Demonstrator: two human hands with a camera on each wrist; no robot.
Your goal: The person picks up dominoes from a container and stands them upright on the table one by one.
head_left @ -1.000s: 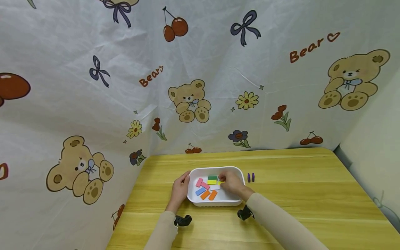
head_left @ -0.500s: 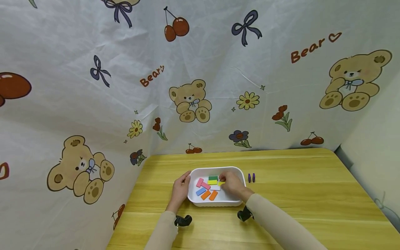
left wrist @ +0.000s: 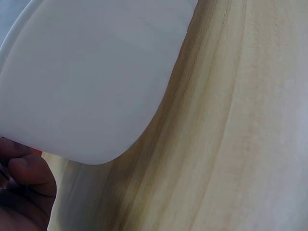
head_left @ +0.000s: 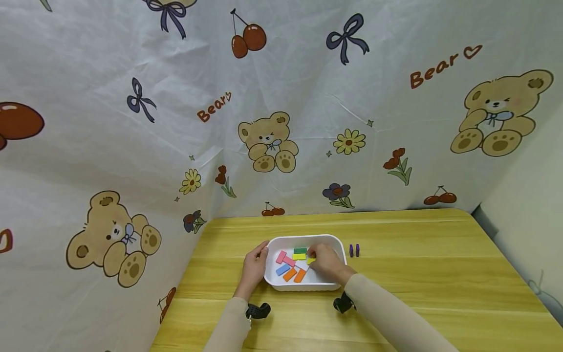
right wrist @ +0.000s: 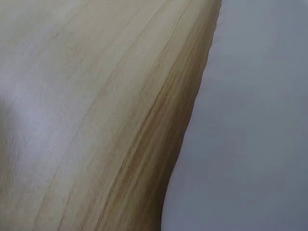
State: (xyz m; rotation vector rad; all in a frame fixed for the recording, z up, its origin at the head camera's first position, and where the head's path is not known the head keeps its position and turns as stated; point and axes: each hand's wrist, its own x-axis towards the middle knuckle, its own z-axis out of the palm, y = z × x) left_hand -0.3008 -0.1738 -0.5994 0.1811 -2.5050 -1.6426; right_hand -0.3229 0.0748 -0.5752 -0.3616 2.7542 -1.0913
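A white plastic tray (head_left: 325, 280) sits on the table, holding several coloured dominoes. My left hand (head_left: 254, 266) grips its left rim; in the left wrist view the curled fingers (left wrist: 31, 175) meet the tray's edge. My right hand (head_left: 326, 260) reaches down inside the tray's right half, its bent fingers at a yellow domino (head_left: 311, 261), apparently pinching it; the fingertips are partly hidden. Beside it lie a green domino (head_left: 300, 251), another yellow domino (head_left: 299, 256) and a tilted white domino (head_left: 301, 265). Pink dominoes (head_left: 289, 261), a blue domino (head_left: 283, 269) and orange dominoes (head_left: 290, 275) lie further left and nearer.
Two purple dominoes (head_left: 354, 250) stand upright on the wooden table (head_left: 422, 274), just right of the tray. A cloth printed with bears (head_left: 268, 142) hangs behind and to the left of the table. The right wrist view has only tabletop and the tray's wall (right wrist: 250, 120).
My right hand has shifted slightly, and the yellow domino at its fingers has moved a little toward me. The white domino has turned to a slant. My left hand keeps its place.
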